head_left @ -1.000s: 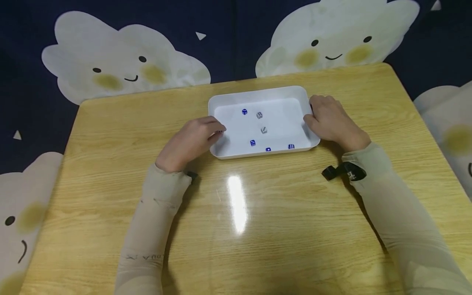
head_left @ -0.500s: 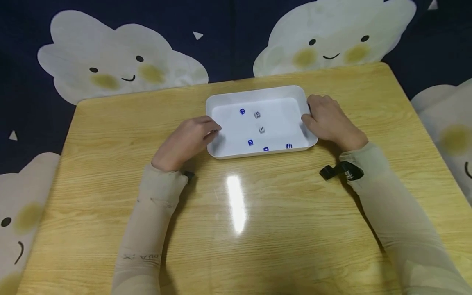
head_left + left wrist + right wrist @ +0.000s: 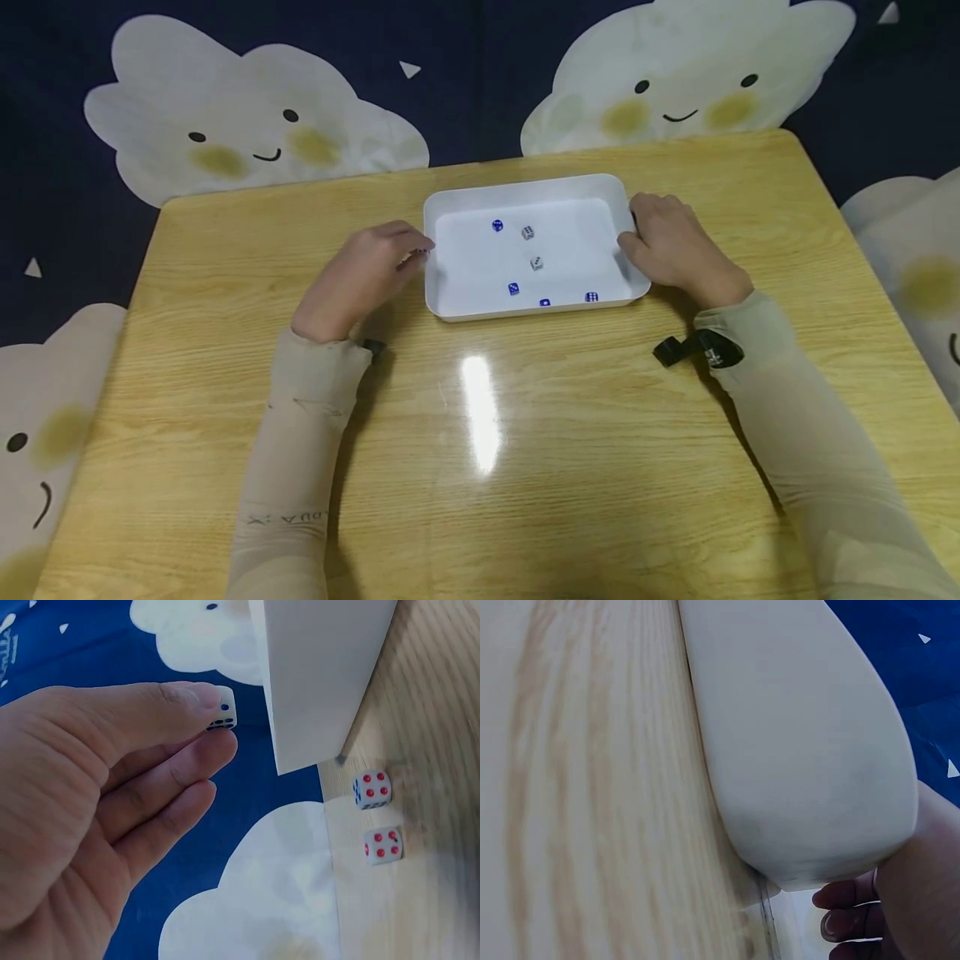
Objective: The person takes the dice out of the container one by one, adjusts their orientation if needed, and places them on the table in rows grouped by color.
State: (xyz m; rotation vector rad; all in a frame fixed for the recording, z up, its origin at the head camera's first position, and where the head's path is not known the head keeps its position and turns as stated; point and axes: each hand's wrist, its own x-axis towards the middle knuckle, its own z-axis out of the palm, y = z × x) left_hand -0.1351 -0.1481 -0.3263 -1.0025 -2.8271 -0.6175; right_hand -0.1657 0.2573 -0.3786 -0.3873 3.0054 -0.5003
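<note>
"Left hand (image 3: 357, 282) drawn in narrow, yes?"

"Yes. Thumb and fingertips pinch a white die (image 3: 226, 710) with blue pips, near the left end of the white tray (image 3: 577, 237). I can't quite tell which side of the rim it is on."

"What could go wrong there?"

"A slip, I'd say. Only a little of the die shows past the thumb, so a loose pinch or a knock against the rim could drop it and send it rolling."

"Right hand (image 3: 675, 254)?"

"Curled on the tray's right end, thumb over the rim. An uneven push or lift from that side could skid or tip the tray."

"And inside it?"

"I count 6 loose dice (image 3: 537, 263): 2 near the middle, 1 farther back and to the left, 3 toward the near side, 2 of those partly hidden by the wall. A jolt might scatter them, since nothing divides them."

"Any outside?"

"2 red-pipped dice (image 3: 373, 789) sit on the desk (image 3: 562, 467), just beside the tray, close together but apart. I can't see them from the head view, so a low sweep of the left hand could bump them unnoticed."

"Beyond that?"

"Glossy wood grain with a streak of glare, then dark blue cloth (image 3: 480, 58) printed with smiling clouds."
</note>
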